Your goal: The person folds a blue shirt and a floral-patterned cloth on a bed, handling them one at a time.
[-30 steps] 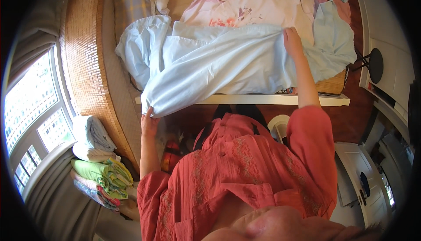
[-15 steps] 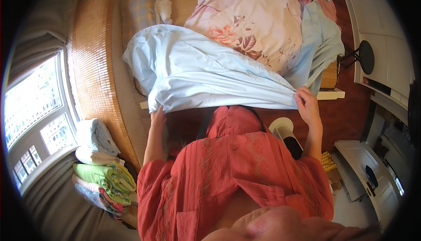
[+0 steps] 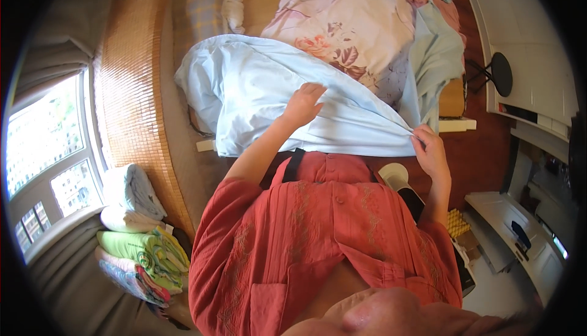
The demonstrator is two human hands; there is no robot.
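Note:
A pale blue sheet (image 3: 257,94) lies bunched in soft folds along the near end of the bed, its near edge hanging close to my waist. At the right my right hand (image 3: 431,149) pinches a corner of that edge, pulling the cloth into creases. My left hand (image 3: 304,105) is over the middle of the sheet, fingers stretched toward the right and gripping no cloth; whether it touches the fabric I cannot tell. Beyond the blue cloth spreads a pink floral sheet (image 3: 342,24), partly covered by it on the near and right sides.
A plaid pillow (image 3: 205,15) rests at the far left of the bed. Along the left runs a ledge with a woven mat (image 3: 131,79), beside a window (image 3: 46,128). Folded bedding (image 3: 137,244) is stacked at lower left. A black round stool (image 3: 501,74) stands by white cabinets at right.
My left hand has let go of the sheet's near left part and moved right and away from me, over the cloth's middle. My right hand keeps its pinch in nearly the same place.

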